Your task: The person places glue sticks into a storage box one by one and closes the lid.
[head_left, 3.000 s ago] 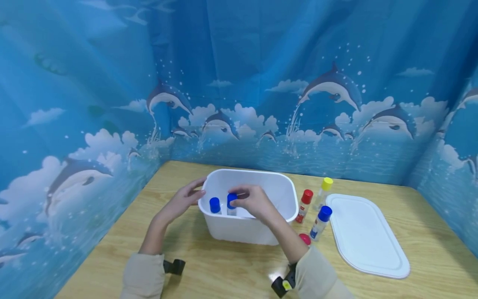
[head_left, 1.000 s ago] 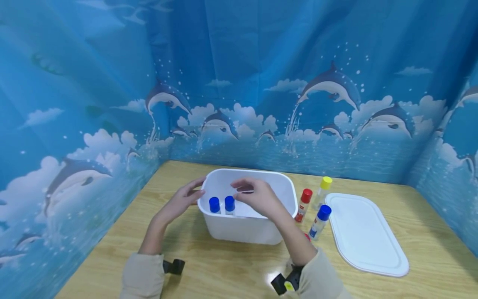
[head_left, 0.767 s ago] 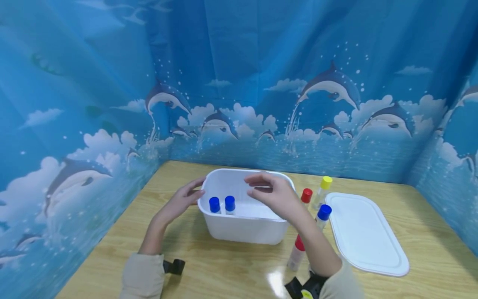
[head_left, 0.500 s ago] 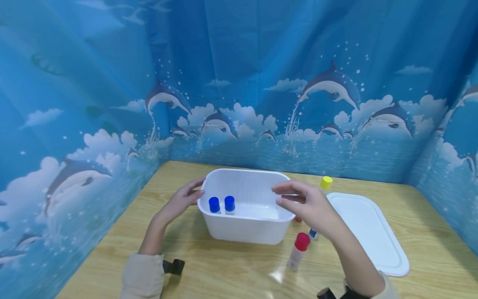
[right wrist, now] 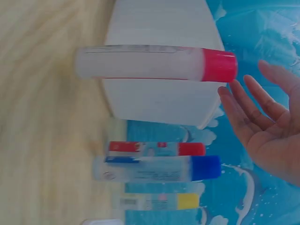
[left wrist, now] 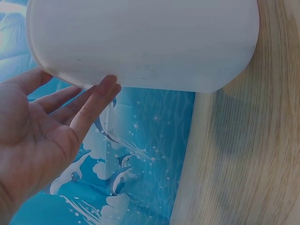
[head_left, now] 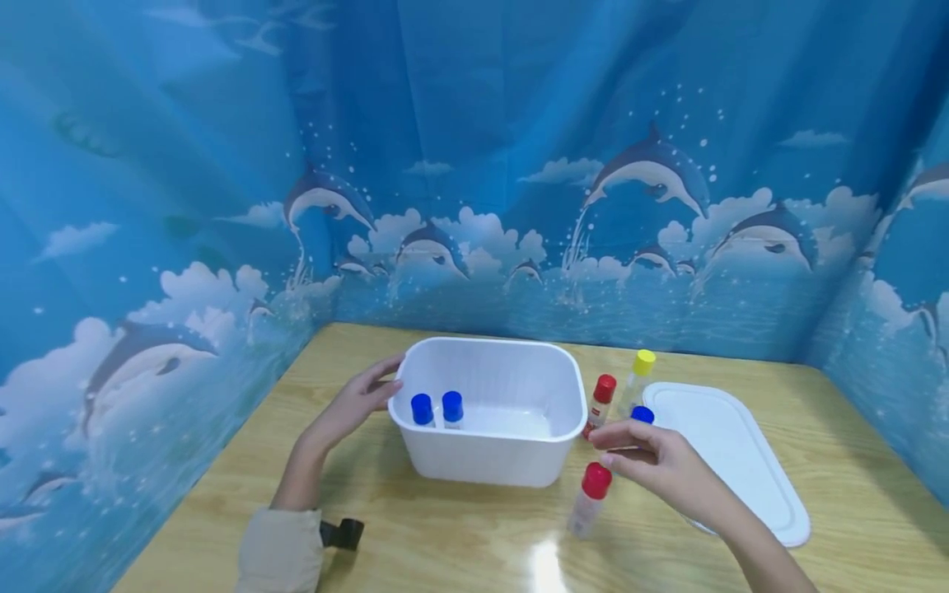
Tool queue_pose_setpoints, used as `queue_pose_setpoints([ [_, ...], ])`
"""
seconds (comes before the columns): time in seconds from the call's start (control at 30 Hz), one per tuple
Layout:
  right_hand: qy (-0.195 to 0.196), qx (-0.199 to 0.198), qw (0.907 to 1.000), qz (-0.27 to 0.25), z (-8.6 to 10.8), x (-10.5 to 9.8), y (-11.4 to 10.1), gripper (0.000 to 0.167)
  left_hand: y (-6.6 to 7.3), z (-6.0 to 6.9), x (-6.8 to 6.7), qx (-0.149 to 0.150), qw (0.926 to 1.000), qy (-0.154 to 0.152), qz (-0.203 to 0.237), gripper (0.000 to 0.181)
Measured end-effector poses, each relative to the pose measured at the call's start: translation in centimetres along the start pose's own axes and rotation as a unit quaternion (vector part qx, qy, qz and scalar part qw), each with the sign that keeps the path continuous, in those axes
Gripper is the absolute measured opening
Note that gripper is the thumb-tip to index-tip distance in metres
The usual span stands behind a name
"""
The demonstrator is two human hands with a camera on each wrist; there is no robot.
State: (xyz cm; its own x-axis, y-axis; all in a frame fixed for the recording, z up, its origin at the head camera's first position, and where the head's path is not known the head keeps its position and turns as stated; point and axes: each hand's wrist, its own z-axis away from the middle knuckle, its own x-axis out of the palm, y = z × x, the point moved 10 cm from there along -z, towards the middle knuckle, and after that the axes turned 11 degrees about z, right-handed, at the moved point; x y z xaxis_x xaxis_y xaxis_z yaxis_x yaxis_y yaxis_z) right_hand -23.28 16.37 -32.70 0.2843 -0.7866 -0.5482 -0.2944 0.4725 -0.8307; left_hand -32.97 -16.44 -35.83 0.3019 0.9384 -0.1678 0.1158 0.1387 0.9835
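My left hand (head_left: pixel 363 401) rests at the left end of a white plastic box (head_left: pixel 482 457), its fairly straight fingers touching the outer wall, as the left wrist view also shows. Inside the box, at its left, stand two clear bottles with blue caps (head_left: pixel 422 409). My right hand (head_left: pixel 660 463) hovers right of the box with spread fingers and holds nothing. Closest to it is a slim clear bottle with a red cap (head_left: pixel 591 500), upright in front of the box's right corner. In the right wrist view the fingertips are right beside this bottle's cap (right wrist: pixel 220 65); contact cannot be told.
Right of the box stand another red-capped bottle (head_left: pixel 601 403), a yellow-capped bottle (head_left: pixel 638 381) and a blue-capped bottle (head_left: pixel 642 414) partly hidden by my right hand. A white lid (head_left: pixel 734 445) lies flat on the wooden table (head_left: pixel 437 535). A dolphin-print curtain (head_left: pixel 474 165) hangs behind.
My right hand has let go of the second blue-capped bottle inside the box, then moved right and down to the front red-capped bottle. My left hand has stayed at the box.
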Motion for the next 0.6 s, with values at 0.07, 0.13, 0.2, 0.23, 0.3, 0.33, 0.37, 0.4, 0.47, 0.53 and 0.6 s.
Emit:
queue_pose_setpoints([
  [0.07, -0.008, -0.011, 0.9999, -0.006, 0.3, 0.4, 0.5, 0.035, 0.0, 0.0, 0.0, 0.002, 1.0, -0.001, 0.004, 0.055],
  [0.13, -0.017, -0.022, 0.9996, -0.009, 0.5, 0.9, 0.9, 0.035, -0.1, 0.0, 0.0, 0.003, 1.0, -0.001, 0.006, 0.056],
  [0.2, -0.024, -0.032, 0.9992, -0.008, 0.6, 1.4, 1.1, 0.035, -0.2, 0.0, -0.2, 0.001, 1.0, 0.001, 0.004, 0.056],
  [0.23, -0.027, -0.031, 0.9991, -0.009, 0.6, 1.7, 1.3, 0.036, -0.3, 0.0, -0.2, -0.001, 1.0, 0.003, 0.003, 0.057],
  [0.3, -0.029, -0.033, 0.999, -0.007, 0.6, 2.0, 1.5, 0.036, -0.3, 0.0, -0.3, -0.002, 1.0, 0.005, -0.002, 0.057],
  [0.33, -0.029, -0.035, 0.999, -0.005, 0.6, 2.1, 1.5, 0.036, -0.4, 0.0, -0.3, -0.002, 1.0, 0.006, -0.004, 0.057],
  [0.37, -0.028, -0.036, 0.999, -0.003, 0.6, 2.2, 1.6, 0.037, -0.4, -0.1, -0.4, -0.003, 1.0, 0.008, -0.005, 0.057],
  [0.4, -0.027, -0.035, 0.999, -0.003, 0.6, 2.3, 1.6, 0.037, -0.4, -0.1, -0.3, -0.004, 0.9999, 0.007, -0.006, 0.057],
  [0.47, -0.026, -0.032, 0.9991, -0.002, 0.6, 2.4, 1.7, 0.038, -0.4, -0.1, -0.3, -0.005, 0.9999, 0.007, -0.005, 0.057],
  [0.53, -0.029, -0.022, 0.9993, -0.001, 0.6, 2.4, 1.9, 0.038, -0.4, -0.1, -0.3, -0.006, 1.0, 0.006, -0.003, 0.057],
  [0.6, -0.032, -0.016, 0.9993, -0.004, 0.7, 2.5, 2.1, 0.039, -0.4, -0.1, -0.2, -0.006, 1.0, 0.005, -0.001, 0.057],
])
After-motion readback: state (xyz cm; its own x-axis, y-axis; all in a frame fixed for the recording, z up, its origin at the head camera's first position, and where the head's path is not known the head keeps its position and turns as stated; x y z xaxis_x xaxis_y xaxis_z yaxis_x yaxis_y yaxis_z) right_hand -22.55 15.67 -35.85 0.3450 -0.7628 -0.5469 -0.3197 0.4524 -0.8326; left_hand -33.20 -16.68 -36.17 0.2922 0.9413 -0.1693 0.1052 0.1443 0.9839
